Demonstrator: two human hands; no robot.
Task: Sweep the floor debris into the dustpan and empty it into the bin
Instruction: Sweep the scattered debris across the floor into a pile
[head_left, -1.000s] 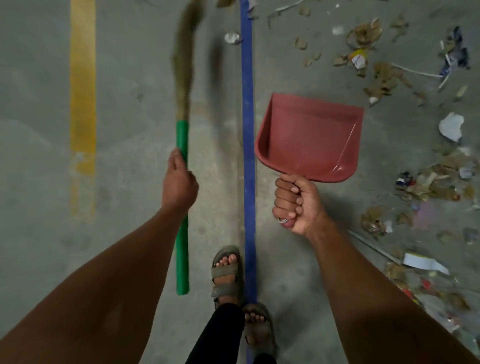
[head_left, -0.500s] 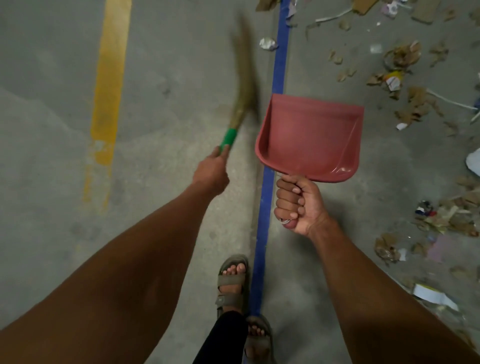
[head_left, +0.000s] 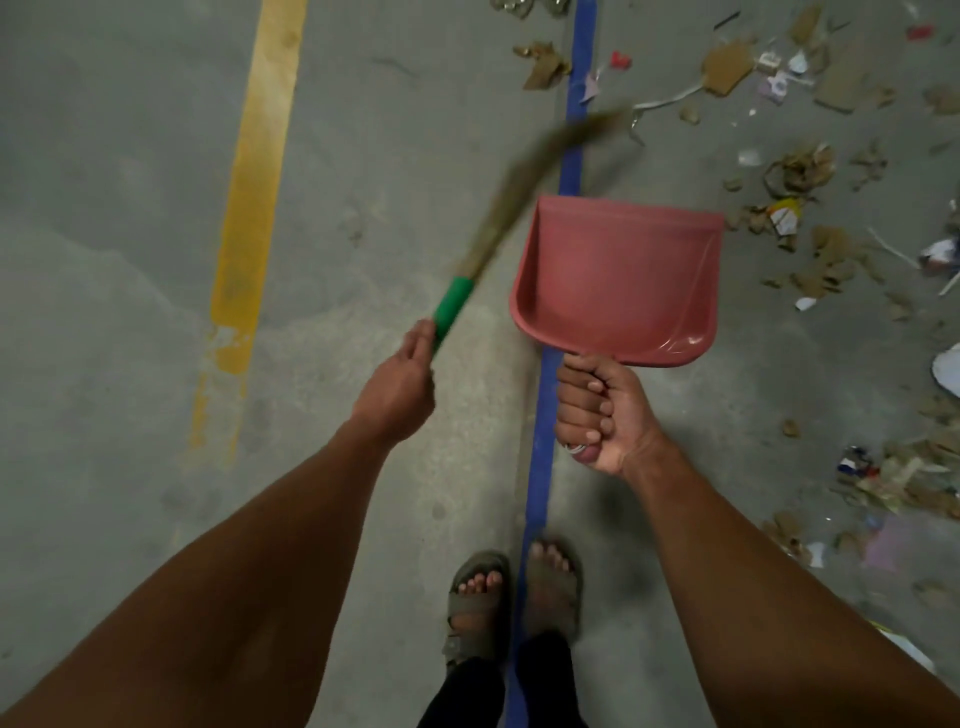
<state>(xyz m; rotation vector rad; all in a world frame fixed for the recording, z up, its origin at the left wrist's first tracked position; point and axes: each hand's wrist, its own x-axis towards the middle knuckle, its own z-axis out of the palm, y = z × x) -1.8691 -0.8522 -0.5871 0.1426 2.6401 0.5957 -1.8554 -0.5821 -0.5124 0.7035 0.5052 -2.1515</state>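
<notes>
My left hand (head_left: 397, 387) grips the green handle of a straw broom (head_left: 524, 192). The broom slants up and right, its blurred bristles crossing the blue floor line toward the litter. A red plastic dustpan (head_left: 621, 283) is held in the air above the floor, empty, with my right hand (head_left: 597, 413) gripping its handle from below. Torn cardboard and paper debris (head_left: 800, 176) lies scattered over the concrete at the upper right and right. No bin is in view.
A blue tape line (head_left: 540, 467) runs up the floor between my sandalled feet (head_left: 475, 603). A yellow painted stripe (head_left: 254, 182) runs on the left. More scraps (head_left: 893, 483) lie at the right edge, and a white sheet (head_left: 948, 366) pokes in there.
The broom has swung from pointing straight ahead on the left to slanting right over the blue line. The view has shifted forward, bringing more debris in. The dustpan has held its place.
</notes>
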